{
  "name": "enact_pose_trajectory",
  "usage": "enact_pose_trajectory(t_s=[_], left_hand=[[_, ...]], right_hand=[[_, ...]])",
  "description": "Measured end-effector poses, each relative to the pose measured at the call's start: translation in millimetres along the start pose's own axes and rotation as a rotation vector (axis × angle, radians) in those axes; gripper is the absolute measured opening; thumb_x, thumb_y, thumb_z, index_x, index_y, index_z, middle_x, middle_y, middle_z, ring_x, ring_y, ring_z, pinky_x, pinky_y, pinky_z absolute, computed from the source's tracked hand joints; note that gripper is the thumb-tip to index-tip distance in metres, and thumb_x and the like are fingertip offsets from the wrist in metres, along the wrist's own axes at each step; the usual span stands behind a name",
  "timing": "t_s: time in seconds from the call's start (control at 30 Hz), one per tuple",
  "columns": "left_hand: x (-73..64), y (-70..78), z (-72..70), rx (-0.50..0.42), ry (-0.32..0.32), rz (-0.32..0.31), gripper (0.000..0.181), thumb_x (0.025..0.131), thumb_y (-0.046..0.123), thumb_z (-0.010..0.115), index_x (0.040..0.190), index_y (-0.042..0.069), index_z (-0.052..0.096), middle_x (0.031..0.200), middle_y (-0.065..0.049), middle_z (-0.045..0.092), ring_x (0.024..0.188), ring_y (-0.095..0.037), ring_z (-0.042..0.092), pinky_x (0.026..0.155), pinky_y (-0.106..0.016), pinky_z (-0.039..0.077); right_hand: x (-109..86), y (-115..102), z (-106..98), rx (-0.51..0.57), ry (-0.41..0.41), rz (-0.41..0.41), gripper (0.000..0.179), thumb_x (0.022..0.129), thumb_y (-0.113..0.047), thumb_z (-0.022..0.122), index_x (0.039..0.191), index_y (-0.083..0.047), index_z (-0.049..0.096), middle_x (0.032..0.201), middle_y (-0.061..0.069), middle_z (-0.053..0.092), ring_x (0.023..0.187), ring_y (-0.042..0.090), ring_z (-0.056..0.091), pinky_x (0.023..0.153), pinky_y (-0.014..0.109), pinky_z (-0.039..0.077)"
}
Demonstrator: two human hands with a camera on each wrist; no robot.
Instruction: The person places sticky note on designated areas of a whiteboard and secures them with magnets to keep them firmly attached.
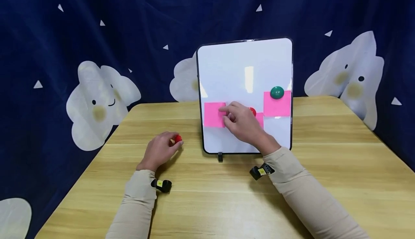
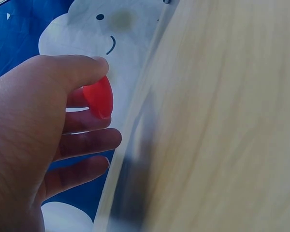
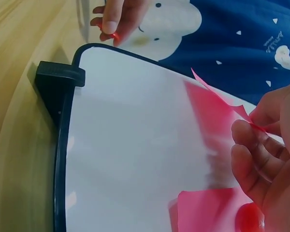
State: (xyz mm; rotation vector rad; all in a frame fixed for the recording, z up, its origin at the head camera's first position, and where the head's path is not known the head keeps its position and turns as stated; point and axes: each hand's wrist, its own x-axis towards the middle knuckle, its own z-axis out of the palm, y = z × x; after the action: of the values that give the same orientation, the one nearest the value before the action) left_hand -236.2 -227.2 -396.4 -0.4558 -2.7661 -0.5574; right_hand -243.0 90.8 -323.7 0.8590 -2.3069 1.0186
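A pink sticky note (image 1: pixel 214 115) is pinched at its edge by my right hand (image 1: pixel 244 122), in front of the lower left of a small whiteboard (image 1: pixel 223 66). In the right wrist view this note (image 3: pixel 210 108) stands off the board at an angle. Between thumb and fingers my left hand (image 1: pixel 159 149) holds a round red magnet (image 2: pixel 100 96), to the left of the board and above the table. A second pink note (image 3: pixel 203 208) with a red magnet (image 3: pixel 250 217) on it lies on the board, partly behind my right hand. Further right is a third pink note (image 1: pixel 277 107) under a green magnet (image 1: pixel 277 92).
The whiteboard stands upright on the wooden table (image 1: pixel 194 195), with a black foot (image 1: pixel 220 157) at its lower edge. Behind the table hangs a dark blue curtain (image 1: pixel 146 23) printed with clouds. Each wrist wears a small black camera (image 1: pixel 162 185).
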Motion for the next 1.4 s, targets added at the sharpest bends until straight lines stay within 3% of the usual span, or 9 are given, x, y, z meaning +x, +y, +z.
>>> enact_pose_trajectory(t_s=[0.27, 0.67, 0.93, 1.4], left_hand=[[-0.6, 0.4, 0.7, 0.016, -0.008, -0.012, 0.042, 0.095, 0.039, 0.069, 0.124, 0.008, 0.07, 0.105, -0.007, 0.07, 0.084, -0.019, 0.064, 0.075, -0.04, 0.055], [0.1, 0.2, 1.5, 0.015, -0.01, -0.017, 0.043, 0.095, 0.039, 0.069, 0.125, 0.008, 0.07, 0.107, -0.007, 0.07, 0.085, -0.019, 0.065, 0.076, -0.038, 0.056], [0.2, 1.5, 1.8, 0.018, -0.009, -0.01, 0.043, 0.094, 0.038, 0.07, 0.124, 0.008, 0.07, 0.106, -0.007, 0.07, 0.084, -0.019, 0.065, 0.075, -0.038, 0.056], [0.7, 0.5, 2.6, 0.014, -0.008, -0.01, 0.043, 0.094, 0.039, 0.07, 0.125, 0.008, 0.069, 0.11, -0.008, 0.07, 0.086, -0.02, 0.064, 0.077, -0.039, 0.056]], right_hand=[[4.1, -1.2, 3.0, -0.071, 0.01, -0.012, 0.027, 0.092, -0.005, 0.067, 0.117, 0.0, 0.072, 0.095, 0.005, 0.061, 0.072, 0.016, 0.051, 0.059, 0.028, 0.046], [8.5, -1.4, 5.0, -0.313, -0.018, -0.068, 0.03, 0.09, -0.007, 0.069, 0.119, 0.0, 0.072, 0.1, 0.012, 0.059, 0.075, 0.017, 0.055, 0.062, 0.027, 0.05], [9.2, -2.9, 7.8, -0.379, -0.023, -0.1, 0.037, 0.088, -0.009, 0.072, 0.124, -0.001, 0.07, 0.103, 0.014, 0.059, 0.066, 0.017, 0.058, 0.057, 0.025, 0.05], [9.1, -3.0, 15.2, -0.526, 0.029, -0.128, 0.038, 0.087, -0.007, 0.072, 0.124, -0.008, 0.064, 0.093, 0.016, 0.058, 0.047, 0.016, 0.046, 0.042, 0.025, 0.038]])
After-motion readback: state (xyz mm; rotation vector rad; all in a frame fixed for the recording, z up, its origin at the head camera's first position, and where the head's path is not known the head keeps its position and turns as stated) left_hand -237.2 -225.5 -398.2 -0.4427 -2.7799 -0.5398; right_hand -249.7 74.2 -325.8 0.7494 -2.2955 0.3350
